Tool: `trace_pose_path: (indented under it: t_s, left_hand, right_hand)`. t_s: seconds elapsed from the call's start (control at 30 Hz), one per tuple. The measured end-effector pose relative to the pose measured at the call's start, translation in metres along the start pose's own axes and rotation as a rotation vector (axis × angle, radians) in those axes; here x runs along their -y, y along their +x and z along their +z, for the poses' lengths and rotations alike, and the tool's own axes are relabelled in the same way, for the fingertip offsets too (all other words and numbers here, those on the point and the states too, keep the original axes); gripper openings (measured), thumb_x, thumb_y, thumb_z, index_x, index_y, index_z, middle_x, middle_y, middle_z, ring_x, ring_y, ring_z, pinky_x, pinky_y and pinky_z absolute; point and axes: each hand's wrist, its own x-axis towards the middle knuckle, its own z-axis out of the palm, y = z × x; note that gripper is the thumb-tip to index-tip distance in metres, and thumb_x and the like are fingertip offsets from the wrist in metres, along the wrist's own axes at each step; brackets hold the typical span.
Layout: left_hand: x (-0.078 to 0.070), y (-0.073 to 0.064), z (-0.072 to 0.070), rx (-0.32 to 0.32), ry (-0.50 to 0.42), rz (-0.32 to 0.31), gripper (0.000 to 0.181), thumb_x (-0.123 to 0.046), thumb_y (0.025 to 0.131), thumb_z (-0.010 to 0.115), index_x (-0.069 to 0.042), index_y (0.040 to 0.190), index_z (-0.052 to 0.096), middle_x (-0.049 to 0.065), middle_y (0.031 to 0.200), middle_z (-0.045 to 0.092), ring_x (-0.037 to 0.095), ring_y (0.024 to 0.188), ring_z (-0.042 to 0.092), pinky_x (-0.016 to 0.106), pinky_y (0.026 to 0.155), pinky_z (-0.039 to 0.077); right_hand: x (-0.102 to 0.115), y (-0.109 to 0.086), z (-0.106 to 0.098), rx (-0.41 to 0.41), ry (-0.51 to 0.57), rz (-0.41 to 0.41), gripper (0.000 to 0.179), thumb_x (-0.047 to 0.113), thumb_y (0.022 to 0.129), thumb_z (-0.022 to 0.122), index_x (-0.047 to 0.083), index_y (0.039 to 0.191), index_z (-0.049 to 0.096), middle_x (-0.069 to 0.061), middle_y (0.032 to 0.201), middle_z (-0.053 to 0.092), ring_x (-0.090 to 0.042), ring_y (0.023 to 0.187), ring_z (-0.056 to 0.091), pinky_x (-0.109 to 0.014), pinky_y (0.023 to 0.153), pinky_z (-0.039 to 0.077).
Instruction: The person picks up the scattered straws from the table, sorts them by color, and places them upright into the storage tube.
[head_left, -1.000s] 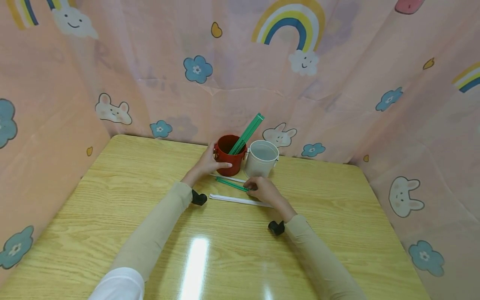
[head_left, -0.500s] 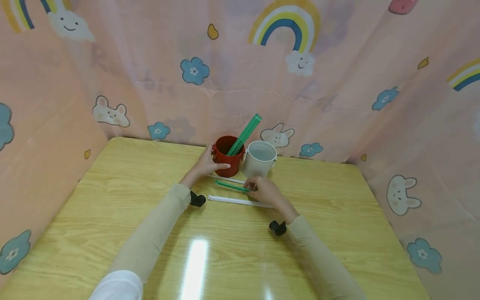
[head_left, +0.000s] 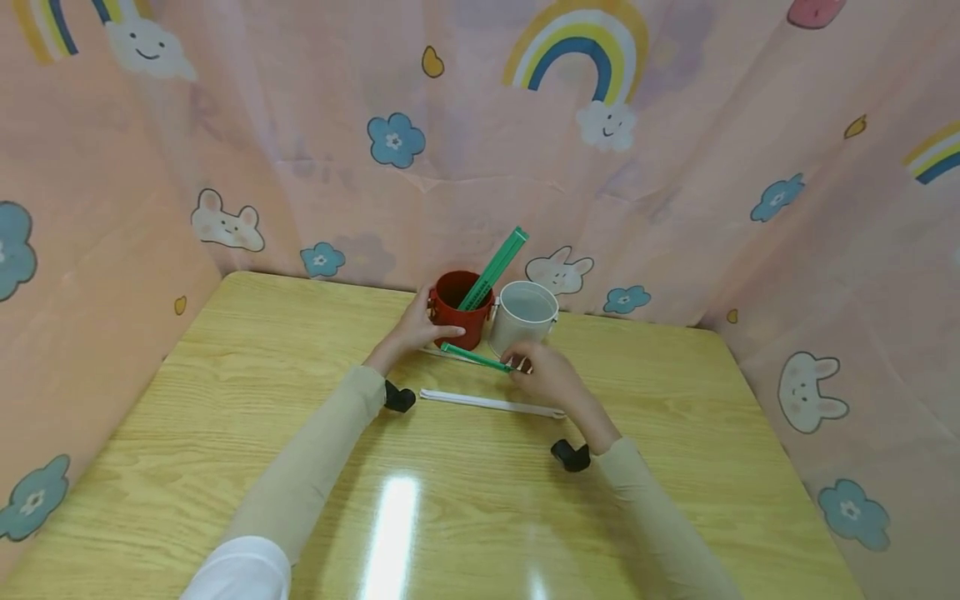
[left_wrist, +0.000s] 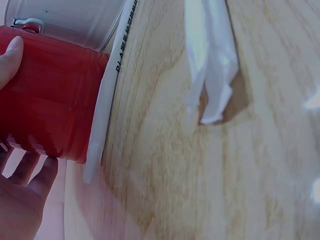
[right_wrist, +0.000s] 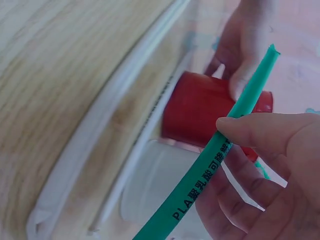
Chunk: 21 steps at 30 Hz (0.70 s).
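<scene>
My left hand [head_left: 408, 329] holds the small red bucket [head_left: 471, 332], thumb on its front and fingers round its far side. Green wrapped straws [head_left: 495, 267] lean inside it, their tops sticking out. My right hand [head_left: 551, 375] pinches one green wrapped straw [right_wrist: 200, 172] between thumb and fingers; in the head view it is lifted off the table in front of the buckets. Dark lettering beginning with PLA runs along its wrapper. A white bucket [head_left: 516, 332] stands right beside the red one, just behind the right hand.
One white wrapped straw [left_wrist: 102, 110] lies along the foot of the red bucket. Nearer me lies another white wrapped straw [head_left: 487, 402]. Under everything is a wood-grain table [head_left: 300, 467], backed by a pink patterned cloth [head_left: 315, 125].
The right hand has raised the green straw from the table and moved it slightly right and toward the buckets. The left hand stays on the red bucket.
</scene>
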Motion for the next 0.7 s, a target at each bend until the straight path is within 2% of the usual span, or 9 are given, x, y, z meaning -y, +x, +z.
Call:
trace_pose_path:
  t_s: [0.3,0.7]
  left_hand:
    - [-0.001,0.000,0.000,-0.007,0.022,0.015,0.091,-0.008,0.078,0.079,-0.007,0.148,0.022,0.015,0.143,0.039,0.033,0.124,0.044,0.049,0.103,0.042]
    - [0.001,0.000,0.000,-0.003,0.013,-0.007,0.095,-0.011,0.077,0.080,-0.006,0.150,0.019,0.015,0.145,0.038,0.034,0.131,0.041,0.050,0.106,0.040]
  right_hand:
    - [0.007,-0.002,-0.014,-0.057,0.052,-0.008,0.015,0.006,0.086,0.066,0.008,0.101,0.066,-0.009,0.091,0.066,-0.021,0.082,0.061,-0.037,0.074,0.053]
    - [0.015,0.003,-0.019,-0.300,0.207,-0.086,0.019,0.005,0.088,0.067,0.004,0.107,0.065,-0.011,0.091,0.063,-0.022,0.082,0.062,-0.034,0.070,0.055]
